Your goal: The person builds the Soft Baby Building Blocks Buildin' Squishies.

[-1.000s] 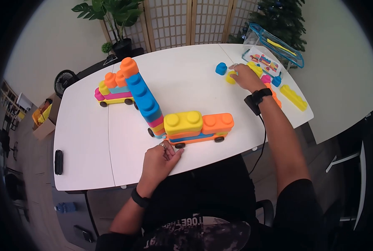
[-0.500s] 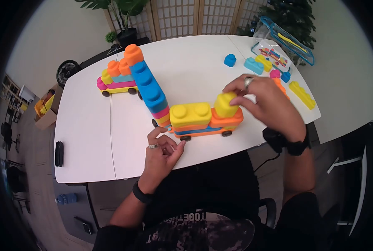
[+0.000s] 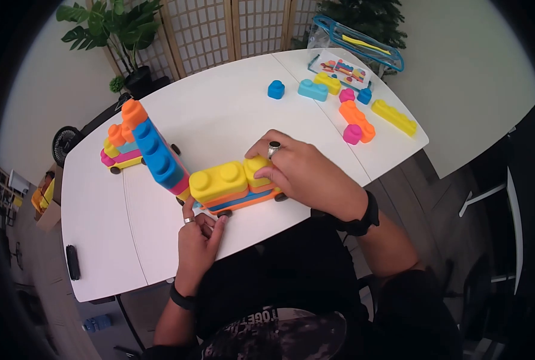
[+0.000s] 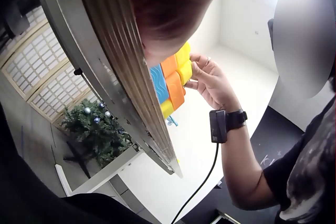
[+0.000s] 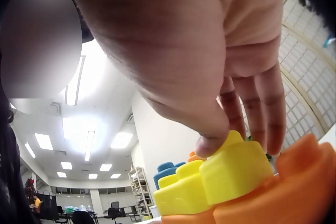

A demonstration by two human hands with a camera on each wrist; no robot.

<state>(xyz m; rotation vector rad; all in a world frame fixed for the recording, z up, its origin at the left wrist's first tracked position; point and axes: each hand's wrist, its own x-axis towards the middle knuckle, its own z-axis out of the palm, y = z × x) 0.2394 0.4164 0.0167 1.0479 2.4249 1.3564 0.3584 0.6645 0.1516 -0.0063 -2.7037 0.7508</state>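
Note:
My right hand (image 3: 306, 174) pinches a small yellow block (image 3: 254, 168) between thumb and fingers. In the right wrist view this block (image 5: 236, 174) sits on an orange block (image 5: 302, 176), beside a longer yellow block (image 5: 181, 198). These blocks top a wheeled toy train car (image 3: 249, 203) near the table's front edge. Low at its left end, my left hand (image 3: 197, 246) rests with bent fingers, index fingertip by the coupling and thumb at a black wheel (image 3: 224, 213). A tall stack of blue blocks (image 3: 156, 159) topped with orange stands on the adjoining car.
Farther left is a pink and yellow car (image 3: 126, 159). Loose blocks lie at the right: a blue one (image 3: 276, 90), a light-blue one (image 3: 313, 90), an orange one (image 3: 357, 120) and a long yellow one (image 3: 393, 117). Behind are a picture card (image 3: 342, 69) and clear bag (image 3: 363, 45).
My right hand has brought the small yellow block from the loose blocks to the orange block on the car, where it now sits lower. My left hand stays by the coupling. The head view has shifted.

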